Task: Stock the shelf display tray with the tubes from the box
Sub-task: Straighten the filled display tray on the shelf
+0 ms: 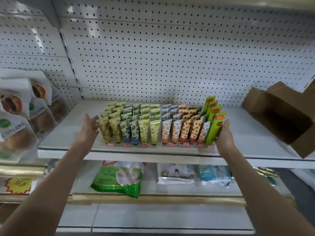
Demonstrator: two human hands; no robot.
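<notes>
White pegboard (170,57) backs grey shelf (68,135); stocked tray (153,145) central, cardboard box (279,116) right. Left grip (91,125) spread; right grip (225,133) flat against green tubes (214,126).

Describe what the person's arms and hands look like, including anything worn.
The left hand and right hand are ungloved, with no ring, watch or bracelet visible. Both are bare from wrist down to the frame's edge; no sleeve shows.

White pegboard back wall (170,57), white metal shelf (68,133), lower shelves (153,217)
</notes>
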